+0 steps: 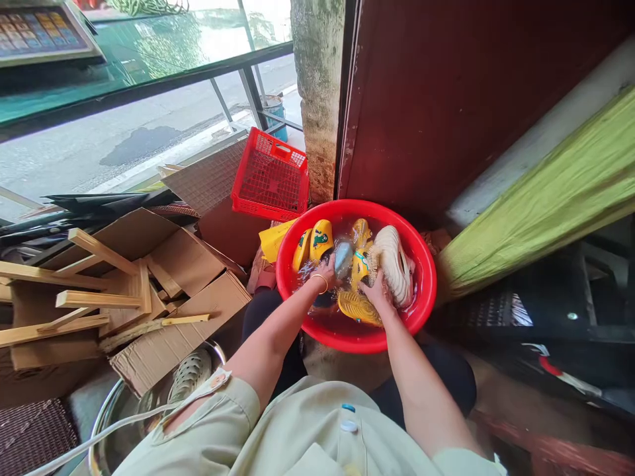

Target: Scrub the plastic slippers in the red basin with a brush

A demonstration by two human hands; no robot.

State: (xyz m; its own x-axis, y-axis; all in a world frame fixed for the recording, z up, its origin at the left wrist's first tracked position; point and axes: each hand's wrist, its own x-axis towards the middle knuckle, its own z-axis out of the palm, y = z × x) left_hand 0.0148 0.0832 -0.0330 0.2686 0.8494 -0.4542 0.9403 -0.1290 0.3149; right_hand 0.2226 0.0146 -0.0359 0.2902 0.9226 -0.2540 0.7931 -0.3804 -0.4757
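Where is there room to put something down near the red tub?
Bare floor shows right of the red basin, between the person's right knee and the dark rack. Cardboard and wooden slats crowd the left. Yellow shoes, the left hand and right hand crowd the basin.

No wording can be read with confidence anywhere in the view. At about 10 o'clock, a panel of a digital scale (pixel 40 30) shows rows of coloured keys, but any markings on them are too small and blurred to make out. Near the centre, a yellow clog (pixel 321 241) in a red basin (pixel 347 208) bears a green crocodile-like emblem (pixel 320 239) without legible letters. At about 7 o'clock, a round orange tag (pixel 217 380) perhaps carries print, though too small to tell.
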